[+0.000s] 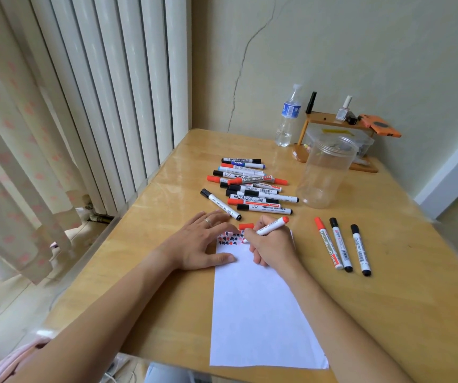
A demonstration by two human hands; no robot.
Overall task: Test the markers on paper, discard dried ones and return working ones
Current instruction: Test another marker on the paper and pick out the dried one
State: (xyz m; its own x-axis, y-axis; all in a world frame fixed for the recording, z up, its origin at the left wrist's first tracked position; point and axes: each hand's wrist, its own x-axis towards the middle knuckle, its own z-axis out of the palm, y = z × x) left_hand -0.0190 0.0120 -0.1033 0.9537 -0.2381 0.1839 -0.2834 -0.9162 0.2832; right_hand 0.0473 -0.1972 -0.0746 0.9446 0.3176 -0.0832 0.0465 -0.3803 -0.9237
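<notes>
A white sheet of paper (pixel 258 308) lies on the wooden table (pixel 393 313), with small red and black test marks (pixel 229 239) at its far end. My right hand (pixel 270 244) grips a red marker (pixel 273 226), its tip down on the paper by those marks. The marker's red cap (pixel 246 226) lies just beyond the paper. My left hand (pixel 204 241) rests flat on the paper's far left corner, fingers spread. A pile of several red, black and blue markers (pixel 250 185) lies farther back. Three capped markers (pixel 342 247) lie apart to the right.
An open clear plastic jar (pixel 326 172) stands behind the three markers. At the back are a water bottle (pixel 288 117) and a small wooden shelf (pixel 338 121) with small items. A radiator and a curtain stand to the left of the table.
</notes>
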